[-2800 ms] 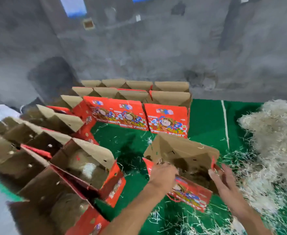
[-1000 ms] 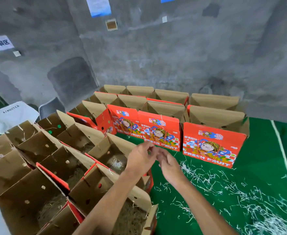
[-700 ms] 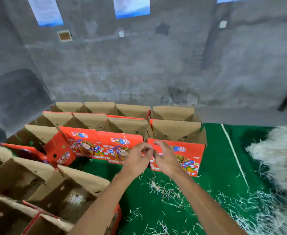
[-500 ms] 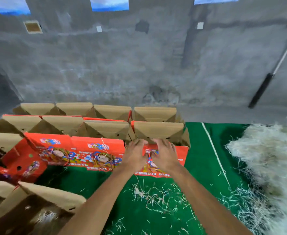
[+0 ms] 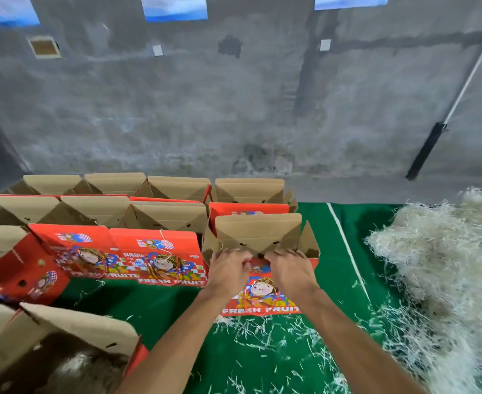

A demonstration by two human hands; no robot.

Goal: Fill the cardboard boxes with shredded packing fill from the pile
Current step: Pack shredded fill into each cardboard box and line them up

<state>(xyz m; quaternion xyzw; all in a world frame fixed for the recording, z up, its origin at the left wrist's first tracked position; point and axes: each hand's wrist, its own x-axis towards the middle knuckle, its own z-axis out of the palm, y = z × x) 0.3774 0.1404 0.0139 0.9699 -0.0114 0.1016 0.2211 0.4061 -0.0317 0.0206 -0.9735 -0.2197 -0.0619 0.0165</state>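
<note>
at the lower left a box with a little fill in its bottom is cut off by the frame edge, so its level cannot be judged. half a second ago both hands were reaching, close together, toward the front row; now the rightmost red box is gripped at its near top rim, the left hand and the right hand set side by side with fingers curled over the edge. this is judged to be an unfilled box being taken hold of, probably to be drawn toward the pile. its inside is hidden behind the raised brown flaps, so whether any fill lies in it cannot be told. the pile of shredded fill lies on the green mat at the right, well apart from the hands and cut off by the frame.
</note>
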